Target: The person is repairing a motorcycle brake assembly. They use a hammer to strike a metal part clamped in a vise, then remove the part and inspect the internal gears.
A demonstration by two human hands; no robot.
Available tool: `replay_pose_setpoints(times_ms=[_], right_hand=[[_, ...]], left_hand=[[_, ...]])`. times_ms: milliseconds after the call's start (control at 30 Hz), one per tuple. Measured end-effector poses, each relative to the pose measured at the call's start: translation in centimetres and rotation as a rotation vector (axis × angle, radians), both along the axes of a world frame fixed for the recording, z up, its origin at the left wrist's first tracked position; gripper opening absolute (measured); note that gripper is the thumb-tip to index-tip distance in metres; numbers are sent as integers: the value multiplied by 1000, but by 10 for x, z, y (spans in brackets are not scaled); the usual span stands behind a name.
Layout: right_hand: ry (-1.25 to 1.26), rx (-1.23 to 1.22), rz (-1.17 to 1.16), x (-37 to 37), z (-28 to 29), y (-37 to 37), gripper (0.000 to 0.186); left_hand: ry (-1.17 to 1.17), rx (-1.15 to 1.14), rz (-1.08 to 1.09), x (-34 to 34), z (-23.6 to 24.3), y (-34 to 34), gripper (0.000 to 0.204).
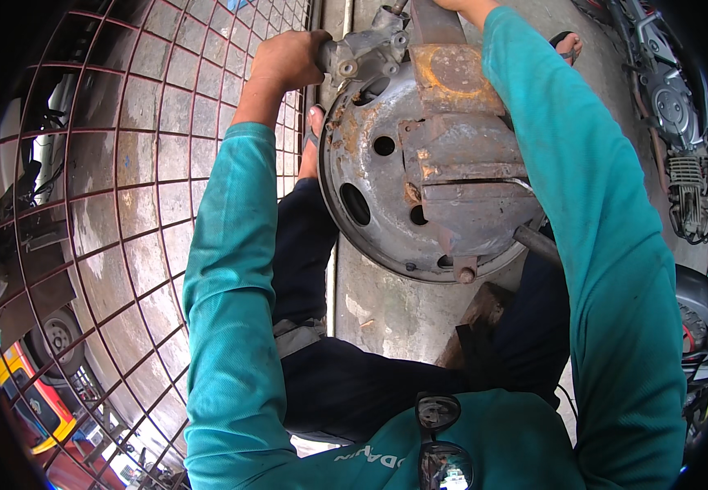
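My left hand (290,62) is closed around the left end of a grey metal casting (368,59) with bolt holes and round ports. The casting lies at the far edge of a rusty bench vise (470,155), which is fixed over a steel wheel rim (355,167) with round and oval holes. Only a small part of my right hand (461,4) shows at the upper edge, beyond the vise. Its fingers are cut off by the frame, so what it holds is hidden. The vise's handle bar (538,245) sticks out near my right leg.
A dark red wire mesh fence (137,131) runs along my left, with a vehicle wheel (58,339) behind it. Motorcycle parts, including an engine (670,110) and a tyre (701,306), stand close on my right. A wooden block (484,314) sits below the rim.
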State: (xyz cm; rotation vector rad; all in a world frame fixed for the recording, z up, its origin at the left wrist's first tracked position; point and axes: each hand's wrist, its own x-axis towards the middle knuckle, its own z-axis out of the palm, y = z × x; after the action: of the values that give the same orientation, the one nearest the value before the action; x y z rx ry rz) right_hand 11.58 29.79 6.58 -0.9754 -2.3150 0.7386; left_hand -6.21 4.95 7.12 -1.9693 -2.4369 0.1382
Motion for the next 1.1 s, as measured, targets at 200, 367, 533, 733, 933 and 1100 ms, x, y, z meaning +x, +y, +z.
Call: replay_pose_setpoints(times_ms=[200, 367, 533, 733, 933, 1100], right_hand=[[-29, -142, 13, -1, 4, 1, 38], [-70, -96, 87, -1, 2, 4, 36], [-34, 69, -14, -6, -5, 3, 33], [123, -284, 208, 0, -8, 13, 28], [62, 28, 48, -1, -2, -1, 30], [-47, -21, 41, -4, -3, 11, 33]], left_hand=[[18, -20, 9, 4, 4, -1, 59], [15, -25, 19, 5, 5, -1, 58], [22, -17, 13, 5, 5, -1, 59], [24, -11, 5, 2, 2, 0, 59], [21, -15, 1, 2, 2, 0, 59], [22, -6, -1, 1, 1, 0, 59]])
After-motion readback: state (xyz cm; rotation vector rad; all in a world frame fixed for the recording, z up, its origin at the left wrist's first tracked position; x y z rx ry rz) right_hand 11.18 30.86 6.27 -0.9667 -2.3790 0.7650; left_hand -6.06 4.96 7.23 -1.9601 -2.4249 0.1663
